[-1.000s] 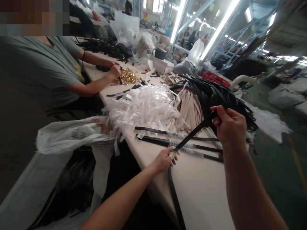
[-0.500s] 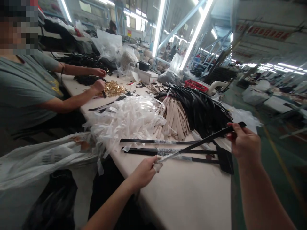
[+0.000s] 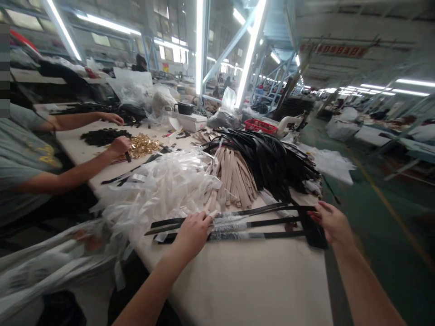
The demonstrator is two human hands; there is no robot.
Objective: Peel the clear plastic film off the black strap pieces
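My right hand (image 3: 336,224) pinches the end of a black strap (image 3: 263,210) near the table's right edge. Thumb and fingers of my left hand (image 3: 193,233) close on the same strap, close to a clear plastic wrapping round its middle. This strap lies low over the others, at the back of a short row. Two more black straps (image 3: 281,234) with plastic-wrapped middles lie in front, partly under my left hand. Their right ends meet a flat black piece (image 3: 313,233), partly hidden by my right hand.
Beyond the straps are white plastic strips (image 3: 163,181), beige strips (image 3: 234,176) and a heap of black straps (image 3: 272,158). A red basket (image 3: 261,126) stands behind. At left, a co-worker's hands (image 3: 119,147) are beside gold metal pieces (image 3: 144,146). The table (image 3: 258,280) ends at an aisle.
Both hands have lowered the strap from a slanting hold above the table onto the row of straps. My left hand moved left; the view has turned slightly right.
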